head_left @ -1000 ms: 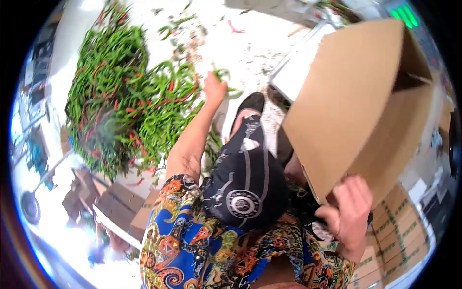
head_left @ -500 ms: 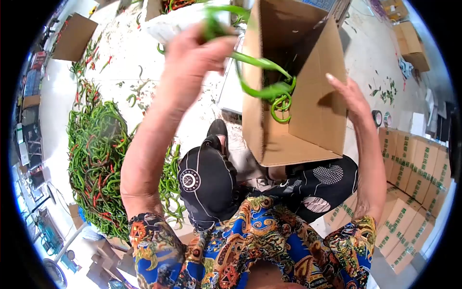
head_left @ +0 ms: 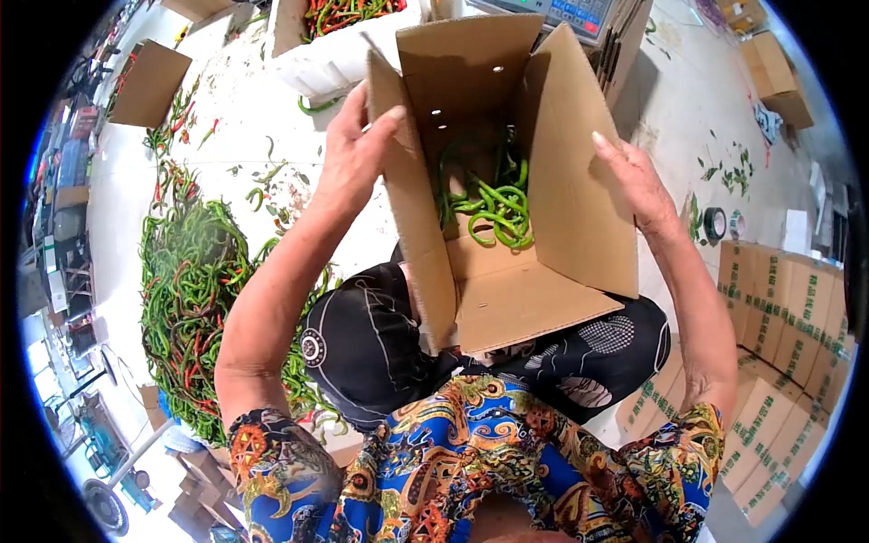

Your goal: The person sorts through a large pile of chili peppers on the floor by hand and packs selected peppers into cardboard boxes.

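Note:
An open cardboard box [head_left: 579, 163] sits tilted between my knees, its flaps spread toward me. Inside lie several long, curled green chili peppers [head_left: 501, 215], near the bottom. My left hand [head_left: 355, 154] grips the left flap, thumb on the inner side and fingers mostly hidden behind it. On the other side my right hand [head_left: 641, 185] holds the right flap, the thumb over its edge and the fingers partly hidden outside. To my left a large heap of green and red chili peppers [head_left: 195, 308] covers the floor.
A white foam box [head_left: 317, 68] with red and green peppers stands ahead, beside a scale with a keypad [head_left: 579, 14]. Printed cartons [head_left: 778, 299] are stacked at right. Tape rolls [head_left: 714, 223] and scattered leaves [head_left: 726, 167] lie on the floor.
My left hand has let go of the green peppers, which now lie in the box, and has taken hold of the left flap. The box has shifted left and tilted toward me.

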Demonstrator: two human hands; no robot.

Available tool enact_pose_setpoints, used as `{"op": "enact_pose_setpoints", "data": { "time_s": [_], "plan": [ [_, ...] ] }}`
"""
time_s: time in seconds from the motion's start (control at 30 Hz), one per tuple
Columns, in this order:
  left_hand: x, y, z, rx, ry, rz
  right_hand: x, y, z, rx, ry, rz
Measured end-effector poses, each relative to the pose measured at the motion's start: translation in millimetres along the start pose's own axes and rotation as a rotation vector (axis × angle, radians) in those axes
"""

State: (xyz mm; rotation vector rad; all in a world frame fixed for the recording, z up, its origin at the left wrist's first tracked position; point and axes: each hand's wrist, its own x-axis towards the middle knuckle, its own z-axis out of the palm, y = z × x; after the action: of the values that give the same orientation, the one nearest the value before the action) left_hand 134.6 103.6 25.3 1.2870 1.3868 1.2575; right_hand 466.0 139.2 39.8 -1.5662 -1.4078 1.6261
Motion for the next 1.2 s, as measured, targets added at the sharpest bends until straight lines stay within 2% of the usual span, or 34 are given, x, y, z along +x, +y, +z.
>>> {"op": "enact_pose_setpoints", "data": {
  "time_s": [0.07,0.1,0.17,0.27,0.33,0.37,0.43,0.47,0.5,0.57,0.63,0.67,0.7,0.73,0.8,0.87,0.9,0.93,0.97,1.07,1.1,1.13,1.17,1.2],
  "plan": [
    [-11,-4,-6,-0.29,0.031,-0.218,2,13,-15,0.159,0.003,0.089],
    [-18,-5,-12,-0.381,0.045,-0.324,13,51,-26,0.446,-0.045,0.169],
    [-26,-30,-16,-0.426,0.126,-0.298,19,74,-14,0.564,-0.05,0.177],
    [-10,-41,-14,-0.322,0.118,-0.193,41,100,-19,0.331,-0.071,0.251],
    [-7,-35,-8,-0.281,0.131,-0.162,56,115,-19,-0.063,0.165,-0.052],
    [-11,-40,-10,-0.126,0.142,-0.142,59,120,-18,-0.263,0.274,-0.203],
    [-19,-66,-23,0.197,0.158,-0.086,62,95,-2,-0.501,0.354,-0.277],
    [-24,-91,-24,0.272,0.217,-0.139,68,92,5,-0.557,0.369,-0.336],
    [-29,-87,-16,0.323,0.236,-0.206,72,92,9,-0.618,0.382,-0.392],
    [-28,-136,3,0.208,0.32,-0.176,87,109,10,-0.67,0.336,-0.465],
    [-26,-155,40,0.028,0.32,-0.329,99,111,34,-0.456,0.135,-0.503],
    [-26,-151,57,-0.26,0.343,-0.424,98,106,54,-0.389,0.076,-0.494],
    [-20,-145,71,-0.548,0.356,-0.496,102,107,71,-0.29,0.185,-0.44],
    [-15,-142,77,-0.832,0.356,-0.57,112,111,65,-0.388,0.221,-0.504],
    [-17,-157,62,-0.237,0.23,-0.438,114,115,50,-0.632,0.285,-0.552],
    [-24,-164,45,0.04,0.179,-0.391,100,87,42,-0.562,0.332,-0.521],
    [-25,-163,40,0.024,0.194,-0.413,96,69,37,-0.532,0.349,-0.508],
    [-25,-164,33,-0.183,0.328,-0.367,93,55,36,-0.624,0.52,-0.676],
    [-26,-165,30,-0.388,0.456,-0.316,90,47,39,-0.636,0.447,-0.669],
    [-28,-153,30,-0.17,0.278,-0.32,91,40,53,-0.606,0.307,-0.618],
    [-33,-173,45,-0.625,0.316,-0.355,91,31,63,-0.416,0.145,-0.427],
    [-34,-174,55,-0.673,0.404,-0.408,95,30,70,-0.419,0.113,-0.414],
    [-36,-175,60,-0.719,0.492,-0.462,102,31,71,-0.422,0.08,-0.401],
    [-38,-173,54,-0.553,0.412,-0.497,104,27,66,-0.436,0.084,-0.385]
  ]
}}
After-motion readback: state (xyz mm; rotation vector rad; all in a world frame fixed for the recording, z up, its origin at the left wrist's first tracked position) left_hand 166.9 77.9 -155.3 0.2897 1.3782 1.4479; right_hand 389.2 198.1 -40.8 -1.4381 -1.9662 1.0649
